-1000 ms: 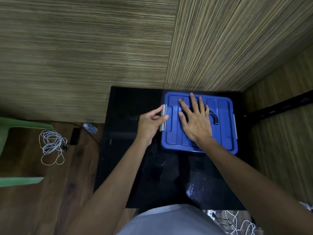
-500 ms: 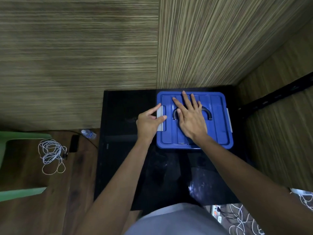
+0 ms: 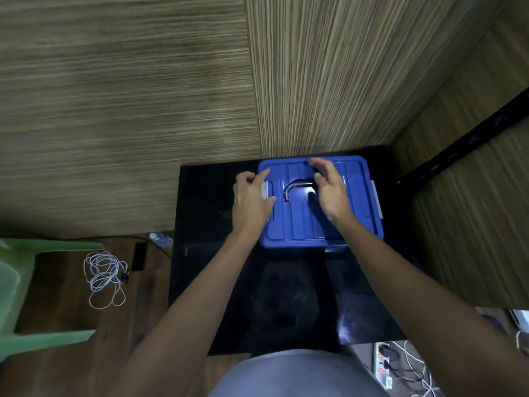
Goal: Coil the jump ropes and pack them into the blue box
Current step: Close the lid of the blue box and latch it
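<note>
The blue plastic storage box point(image 3: 320, 202), lid on and with a grey metal carry handle point(image 3: 297, 189) lying in the lid's recess, sits on the far right part of the glossy black table point(image 3: 217, 282), close to the wood-grain wall corner. A second ago the right hand point(image 3: 329, 193) lay flat, fingers spread, on the middle of the box lid; it has since lifted and shifted toward the box's far right, and now hangs over the lid with fingers loosely bent, gripping nothing that can be seen, the handle newly uncovered beside it. The left hand point(image 3: 252, 202) has stayed at the box's left edge by the grey side latch point(image 3: 265, 190), thumb and forefinger spread apart around it; whether they actually pinch the latch I cannot tell. The pressure coming off the lid suggests the lid is being freed or opened, probably an early step, since no rope is visible in either hand. The only rope-like thing in view is a loose tangle of pale cord point(image 3: 104, 275) on the wooden floor, well to the left of the box and below table level, beside a green plastic chair point(image 3: 17, 282). Coiling appears not yet begun.
</note>
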